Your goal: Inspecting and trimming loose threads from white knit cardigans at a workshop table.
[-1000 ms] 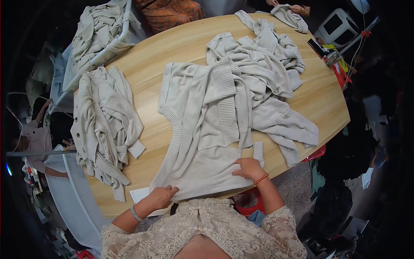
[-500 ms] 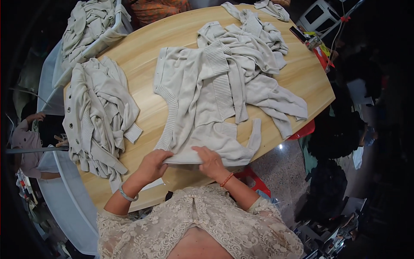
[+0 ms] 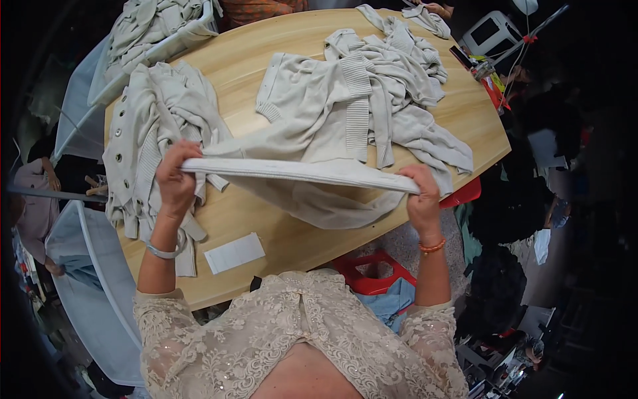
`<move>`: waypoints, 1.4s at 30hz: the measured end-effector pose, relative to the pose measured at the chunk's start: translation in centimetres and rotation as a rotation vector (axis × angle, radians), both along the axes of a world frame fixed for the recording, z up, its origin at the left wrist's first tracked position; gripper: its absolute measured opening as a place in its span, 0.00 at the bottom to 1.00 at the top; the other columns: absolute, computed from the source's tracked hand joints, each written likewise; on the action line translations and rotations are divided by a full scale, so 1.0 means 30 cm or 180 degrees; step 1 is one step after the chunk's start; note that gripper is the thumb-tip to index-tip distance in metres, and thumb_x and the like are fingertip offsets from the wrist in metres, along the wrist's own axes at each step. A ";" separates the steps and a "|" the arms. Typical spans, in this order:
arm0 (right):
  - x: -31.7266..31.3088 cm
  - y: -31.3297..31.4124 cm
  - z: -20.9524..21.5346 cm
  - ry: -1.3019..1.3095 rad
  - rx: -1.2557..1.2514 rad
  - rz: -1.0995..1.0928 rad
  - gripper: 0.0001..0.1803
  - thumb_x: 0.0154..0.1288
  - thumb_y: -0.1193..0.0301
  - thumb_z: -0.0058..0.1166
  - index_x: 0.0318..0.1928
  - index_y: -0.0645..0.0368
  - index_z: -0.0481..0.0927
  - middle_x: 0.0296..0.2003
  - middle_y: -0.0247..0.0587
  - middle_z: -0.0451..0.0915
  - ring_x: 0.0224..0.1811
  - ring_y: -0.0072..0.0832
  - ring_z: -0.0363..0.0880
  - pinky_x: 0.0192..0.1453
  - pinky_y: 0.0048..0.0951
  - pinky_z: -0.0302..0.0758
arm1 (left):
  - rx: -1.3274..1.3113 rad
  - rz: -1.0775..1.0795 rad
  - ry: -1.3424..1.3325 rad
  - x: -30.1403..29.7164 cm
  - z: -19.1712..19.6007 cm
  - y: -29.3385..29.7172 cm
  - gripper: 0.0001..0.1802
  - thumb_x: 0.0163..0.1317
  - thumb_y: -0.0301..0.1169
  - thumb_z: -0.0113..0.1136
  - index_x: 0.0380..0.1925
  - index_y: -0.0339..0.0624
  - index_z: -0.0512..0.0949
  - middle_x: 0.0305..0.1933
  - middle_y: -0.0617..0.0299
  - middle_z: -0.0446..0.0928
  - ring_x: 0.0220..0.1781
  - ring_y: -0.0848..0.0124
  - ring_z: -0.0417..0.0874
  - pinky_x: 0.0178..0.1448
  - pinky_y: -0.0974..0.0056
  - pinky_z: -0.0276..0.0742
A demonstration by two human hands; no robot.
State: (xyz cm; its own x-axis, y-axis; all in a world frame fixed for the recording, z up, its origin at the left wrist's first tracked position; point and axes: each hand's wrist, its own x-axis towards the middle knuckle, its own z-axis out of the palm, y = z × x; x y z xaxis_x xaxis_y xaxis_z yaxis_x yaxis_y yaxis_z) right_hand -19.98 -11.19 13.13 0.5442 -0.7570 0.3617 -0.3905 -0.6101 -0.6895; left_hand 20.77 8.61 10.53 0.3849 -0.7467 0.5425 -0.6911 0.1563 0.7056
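Note:
A cream knit cardigan [image 3: 302, 139] lies partly on the wooden table, its near edge lifted and stretched between my hands. My left hand [image 3: 177, 174] is closed on the left end of that pale edge band [image 3: 292, 171]. At the other end my right hand [image 3: 421, 193] grips the same band. The band runs nearly straight, sloping slightly down to the right, and the knit hangs loosely below it. Beyond it, the ribbed part [image 3: 357, 100] still rests on the table, against a heap of similar knitwear [image 3: 399, 73].
Another cream cardigan with metal-ringed holes [image 3: 143, 133] lies at the table's left. White paper [image 3: 234, 253] is near the front edge of the wooden table [image 3: 292, 276]. Plastic bins [image 3: 100, 86] stand on the left, one full of knitwear. A red stool [image 3: 375, 282] stands below the front edge.
Both hands have risen and spread apart, pulling the cardigan's edge up and taut. The white paper, mostly covered before, now shows. The view has shifted slightly.

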 end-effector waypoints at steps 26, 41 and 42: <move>-0.571 0.212 -0.626 0.2071 0.1663 -0.1967 0.16 0.60 0.63 0.59 0.46 0.59 0.83 0.42 0.51 0.84 0.46 0.45 0.82 0.52 0.41 0.77 | 0.2792 -0.0045 0.0941 -0.119 -0.729 0.413 0.10 0.58 0.22 0.56 0.41 0.36 0.78 0.30 0.52 0.81 0.30 0.66 0.82 0.38 0.65 0.77; -1.280 1.025 -1.001 0.2201 0.2819 -0.4541 0.26 0.56 0.59 0.58 0.48 0.68 0.80 0.47 0.64 0.79 0.52 0.54 0.77 0.58 0.44 0.73 | 0.2106 -0.0369 -0.1136 -0.351 -0.537 0.288 0.26 0.54 0.18 0.57 0.56 0.39 0.71 0.58 0.45 0.69 0.61 0.48 0.69 0.66 0.51 0.63; -1.293 1.028 -1.053 0.2175 0.2990 -0.4366 0.29 0.55 0.59 0.58 0.50 0.71 0.78 0.50 0.66 0.77 0.55 0.55 0.75 0.60 0.45 0.71 | 0.2045 -0.0479 -0.1258 -0.395 -0.527 0.279 0.26 0.54 0.18 0.58 0.56 0.40 0.72 0.58 0.45 0.69 0.61 0.48 0.69 0.66 0.52 0.63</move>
